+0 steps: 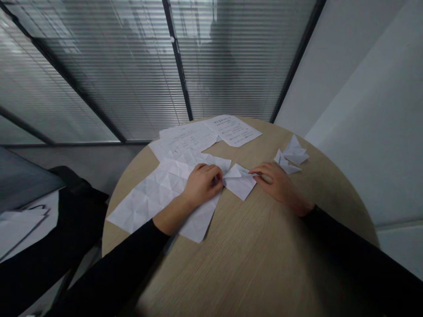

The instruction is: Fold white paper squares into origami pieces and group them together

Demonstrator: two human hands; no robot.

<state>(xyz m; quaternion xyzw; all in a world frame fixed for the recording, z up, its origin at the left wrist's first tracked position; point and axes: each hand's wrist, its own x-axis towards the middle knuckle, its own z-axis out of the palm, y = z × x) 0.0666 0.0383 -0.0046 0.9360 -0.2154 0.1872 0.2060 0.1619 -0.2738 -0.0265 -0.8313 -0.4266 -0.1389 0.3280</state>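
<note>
Two bare hands work at one folded paper piece (239,182) on the round wooden bench (261,251): the left grip (203,185) is closed and pinches its left end, and the right grip (274,180) lies open and nearly flat, with fingertips (254,172) touching its right end. Just left of this piece lies a big creased paper sheet (155,189), partly under the left hand; printed sheets (211,134) lie beyond the piece, and a folded paper figure (291,152) lies to its right.

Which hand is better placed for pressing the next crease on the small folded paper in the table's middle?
Probably the left hand: it is curled and seems to pinch the left point of the small folded paper. The right hand lies flatter on the round wooden table, reaching only the paper's right corner.
</note>
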